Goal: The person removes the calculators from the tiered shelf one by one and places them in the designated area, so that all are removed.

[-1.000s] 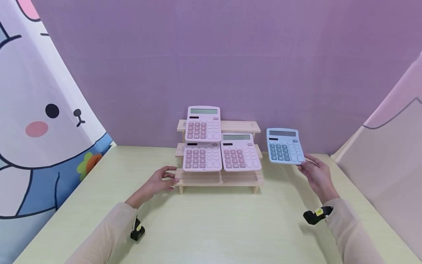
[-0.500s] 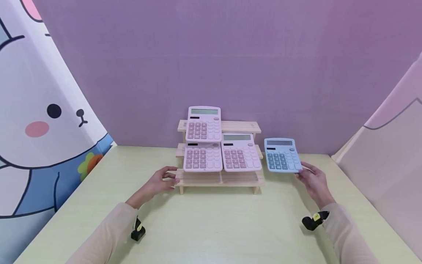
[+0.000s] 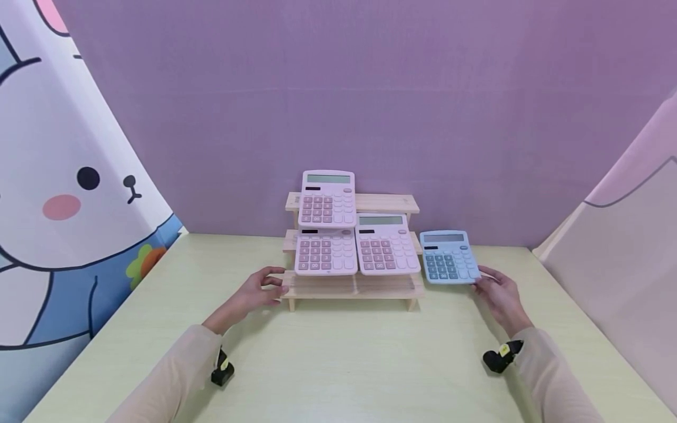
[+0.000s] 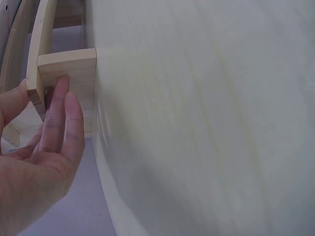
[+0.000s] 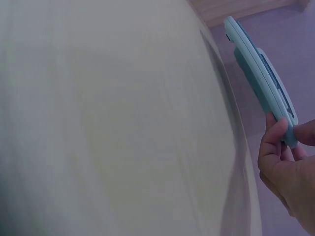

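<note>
At the right end of the three-step wooden stand (image 3: 351, 288), a light blue calculator (image 3: 449, 257) is held face up by my right hand (image 3: 501, 298). Thumb and fingers pinch its lower right corner; the right wrist view shows the calculator (image 5: 261, 73) edge-on, raised off the table. My left hand (image 3: 252, 295) grips the stand's lowest step at its left end, thumb on the board and fingers beneath, as the left wrist view shows. One pink calculator (image 3: 327, 200) leans on the top step. Two more, a left one (image 3: 338, 258) and a right one (image 3: 388, 244), sit side by side below.
The pale yellow-green table (image 3: 344, 364) spreads in front of the stand. Behind it rises a purple cloth wall (image 3: 338, 100). A cartoon-printed cloth (image 3: 32, 235) borders the left side, and a pale cloth (image 3: 624, 264) the right.
My right hand has brought the blue calculator down and slightly left, nearer the stand's right end. The left hand and the pink calculators have stayed in place.
</note>
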A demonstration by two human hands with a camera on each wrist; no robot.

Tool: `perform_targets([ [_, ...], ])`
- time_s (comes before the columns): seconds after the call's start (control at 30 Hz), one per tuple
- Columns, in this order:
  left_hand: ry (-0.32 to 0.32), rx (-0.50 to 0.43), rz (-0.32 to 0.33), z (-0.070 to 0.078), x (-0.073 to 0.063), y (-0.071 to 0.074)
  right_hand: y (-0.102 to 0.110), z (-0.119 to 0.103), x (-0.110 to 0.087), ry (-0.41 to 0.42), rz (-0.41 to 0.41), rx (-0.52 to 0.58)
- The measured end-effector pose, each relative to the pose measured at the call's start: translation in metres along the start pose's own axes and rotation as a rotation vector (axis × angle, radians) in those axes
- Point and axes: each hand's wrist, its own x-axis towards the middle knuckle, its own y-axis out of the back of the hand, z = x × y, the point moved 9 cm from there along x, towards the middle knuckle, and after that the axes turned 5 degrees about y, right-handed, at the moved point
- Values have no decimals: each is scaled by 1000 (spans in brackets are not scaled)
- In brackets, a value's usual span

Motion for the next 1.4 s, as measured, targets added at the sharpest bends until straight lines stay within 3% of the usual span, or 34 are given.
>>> perform_targets([
  [0.43,2,1,2,-1,1,0,2,11,3,-71,22,-70],
  [1.4,17,9,19,0,-1,0,-8,12,8,-99,-14,-270],
])
